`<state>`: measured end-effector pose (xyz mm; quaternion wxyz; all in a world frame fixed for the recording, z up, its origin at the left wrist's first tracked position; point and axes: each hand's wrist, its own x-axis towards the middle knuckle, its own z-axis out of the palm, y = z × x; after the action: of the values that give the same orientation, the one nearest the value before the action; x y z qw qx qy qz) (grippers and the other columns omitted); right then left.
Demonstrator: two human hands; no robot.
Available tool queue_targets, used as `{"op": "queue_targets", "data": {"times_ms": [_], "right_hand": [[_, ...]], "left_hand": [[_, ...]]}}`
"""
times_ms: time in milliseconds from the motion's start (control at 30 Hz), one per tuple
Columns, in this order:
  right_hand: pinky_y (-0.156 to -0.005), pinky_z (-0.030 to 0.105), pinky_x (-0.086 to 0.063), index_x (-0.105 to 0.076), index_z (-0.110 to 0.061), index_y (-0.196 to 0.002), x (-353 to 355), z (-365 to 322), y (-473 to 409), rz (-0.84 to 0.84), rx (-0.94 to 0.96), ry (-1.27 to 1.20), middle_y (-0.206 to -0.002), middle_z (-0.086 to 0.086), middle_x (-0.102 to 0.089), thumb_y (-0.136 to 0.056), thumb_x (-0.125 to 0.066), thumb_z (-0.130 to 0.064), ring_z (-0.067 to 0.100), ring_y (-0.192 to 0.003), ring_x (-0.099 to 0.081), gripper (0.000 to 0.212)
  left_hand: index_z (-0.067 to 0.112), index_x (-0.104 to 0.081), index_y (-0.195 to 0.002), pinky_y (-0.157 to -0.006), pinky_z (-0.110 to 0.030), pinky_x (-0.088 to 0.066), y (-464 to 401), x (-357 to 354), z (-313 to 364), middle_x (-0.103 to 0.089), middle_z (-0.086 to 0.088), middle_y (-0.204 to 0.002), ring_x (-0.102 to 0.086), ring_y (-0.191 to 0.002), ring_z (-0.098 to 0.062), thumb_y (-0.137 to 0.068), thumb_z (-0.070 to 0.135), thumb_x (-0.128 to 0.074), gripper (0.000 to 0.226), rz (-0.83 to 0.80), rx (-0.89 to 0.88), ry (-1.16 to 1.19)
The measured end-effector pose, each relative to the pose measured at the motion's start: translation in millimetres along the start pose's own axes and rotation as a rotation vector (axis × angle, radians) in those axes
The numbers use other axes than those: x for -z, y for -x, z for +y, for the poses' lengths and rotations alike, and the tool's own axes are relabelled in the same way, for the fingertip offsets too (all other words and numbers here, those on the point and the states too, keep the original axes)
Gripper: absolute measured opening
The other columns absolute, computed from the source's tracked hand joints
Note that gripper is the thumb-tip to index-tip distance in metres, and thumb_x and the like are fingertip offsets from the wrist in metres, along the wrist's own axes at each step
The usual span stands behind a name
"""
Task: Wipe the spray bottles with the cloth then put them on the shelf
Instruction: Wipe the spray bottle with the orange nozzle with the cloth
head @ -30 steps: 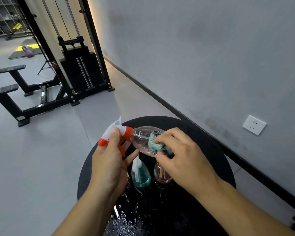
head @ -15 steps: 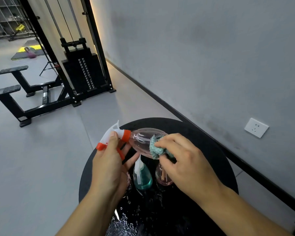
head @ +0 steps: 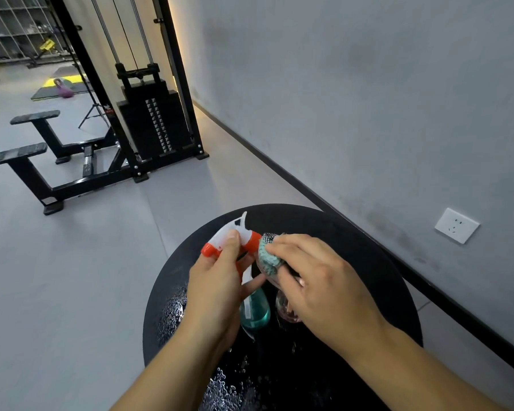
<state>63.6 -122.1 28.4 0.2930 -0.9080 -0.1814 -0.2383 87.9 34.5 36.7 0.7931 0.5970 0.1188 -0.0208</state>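
The left hand (head: pixel 217 287) grips the spray bottle (head: pixel 235 238) by its trigger head; the right hand (head: pixel 318 280) pinches the cloth (head: pixel 267 253) against its body, seemingly near the neck

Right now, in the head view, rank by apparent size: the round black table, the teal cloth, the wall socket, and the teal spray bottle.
1. Round black table, by far.
2-4. Teal spray bottle, wall socket, teal cloth: near alike; hands partly hide bottle and cloth, so unranked.
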Motion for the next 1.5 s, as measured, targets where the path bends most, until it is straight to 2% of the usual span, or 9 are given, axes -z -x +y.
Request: {"op": "queue_targets", "data": {"times_ms": [167, 367, 600, 833, 967, 1100, 1267, 1400, 1500], "right_hand": [[-0.097, 0.021, -0.053, -0.070, -0.024, -0.123, 7, 10, -1, 0.002, -0.130, -0.039, -0.123, -0.016, -0.061, -0.093, -0.064, -0.012, 0.003, -0.114, -0.058, 0.033], [-0.106, 0.009, -0.040, -0.072, -0.020, -0.124, 5, 2, -1, -0.012, -0.015, -0.033, -0.125, -0.012, -0.063, -0.093, -0.067, -0.007, 0.002, -0.118, -0.055, 0.034], [-0.083, 0.014, -0.049, -0.069, -0.032, -0.108, 15, 15, -5, 0.008, -0.235, -0.141, -0.110, -0.021, -0.059, -0.088, -0.070, -0.016, 0.002, -0.103, -0.060, 0.026], [-0.089, 0.015, -0.049, -0.071, -0.026, -0.112, 12, 3, -2, -0.033, -0.076, -0.107, -0.111, -0.020, -0.058, -0.088, -0.071, -0.011, 0.004, -0.106, -0.058, 0.028], [-0.079, 0.017, -0.051, -0.068, -0.029, -0.106, 15, 12, -5, 0.019, -0.232, -0.113, -0.108, -0.020, -0.056, -0.086, -0.069, -0.015, 0.004, -0.101, -0.058, 0.025], [-0.085, 0.018, -0.051, -0.070, -0.026, -0.110, 12, 5, -3, 0.005, -0.156, -0.122, -0.111, -0.019, -0.058, -0.088, -0.068, -0.011, 0.005, -0.106, -0.059, 0.027], [-0.084, 0.012, -0.048, -0.071, -0.028, -0.108, 14, 5, -7, -0.014, -0.165, -0.152, -0.110, -0.020, -0.059, -0.086, -0.069, -0.012, 0.003, -0.105, -0.059, 0.027], [-0.071, 0.002, -0.043, -0.073, -0.026, -0.100, 20, 14, -10, 0.116, -0.314, -0.232, -0.103, -0.017, -0.063, -0.084, -0.072, -0.008, -0.005, -0.096, -0.061, 0.024], [-0.079, 0.004, -0.047, -0.074, -0.027, -0.111, 19, 7, -9, 0.061, -0.256, -0.270, -0.111, -0.020, -0.063, -0.090, -0.070, -0.009, -0.004, -0.107, -0.061, 0.028]], "left_hand": [[0.009, -0.073, -0.111, -0.092, -0.054, -0.064, -4, 6, 10, -0.080, -0.015, -0.115, -0.078, -0.112, -0.025, -0.113, 0.031, -0.053, 0.030, 0.070, -0.059, 0.077], [0.009, -0.074, -0.111, -0.080, -0.045, -0.065, 4, -3, 3, -0.082, -0.012, -0.111, -0.079, -0.108, -0.023, -0.113, 0.033, -0.052, 0.032, 0.045, -0.017, 0.048], [-0.001, -0.068, -0.127, -0.092, -0.058, -0.064, -3, 1, 13, -0.081, -0.016, -0.110, -0.080, -0.105, -0.027, -0.113, 0.028, -0.054, 0.036, 0.153, -0.054, 0.115], [0.008, -0.073, -0.103, -0.081, -0.050, -0.067, 1, -1, 12, -0.082, -0.014, -0.103, -0.081, -0.100, -0.027, -0.114, 0.024, -0.050, 0.030, 0.175, -0.037, 0.100], [0.010, -0.071, -0.118, -0.078, -0.050, -0.068, -3, 3, 18, -0.083, -0.014, -0.106, -0.082, -0.099, -0.025, -0.113, 0.024, -0.051, 0.025, 0.228, -0.042, 0.134], [0.011, -0.073, -0.092, -0.076, -0.047, -0.067, 0, 1, 12, -0.082, -0.014, -0.100, -0.082, -0.097, -0.027, -0.113, 0.021, -0.050, 0.033, 0.196, -0.029, 0.094], [0.016, -0.074, -0.084, -0.078, -0.048, -0.067, 2, 0, 16, -0.082, -0.013, -0.099, -0.082, -0.093, -0.023, -0.113, 0.022, -0.050, 0.038, 0.162, -0.059, 0.088], [0.018, -0.073, -0.094, -0.079, -0.047, -0.067, 2, 1, 18, -0.083, -0.011, -0.102, -0.082, -0.096, -0.022, -0.113, 0.026, -0.051, 0.030, 0.170, -0.080, 0.106], [0.017, -0.074, -0.099, -0.077, -0.045, -0.066, 3, -2, 10, -0.083, -0.008, -0.102, -0.081, -0.097, -0.019, -0.113, 0.032, -0.052, 0.029, 0.134, -0.067, 0.069]]}}
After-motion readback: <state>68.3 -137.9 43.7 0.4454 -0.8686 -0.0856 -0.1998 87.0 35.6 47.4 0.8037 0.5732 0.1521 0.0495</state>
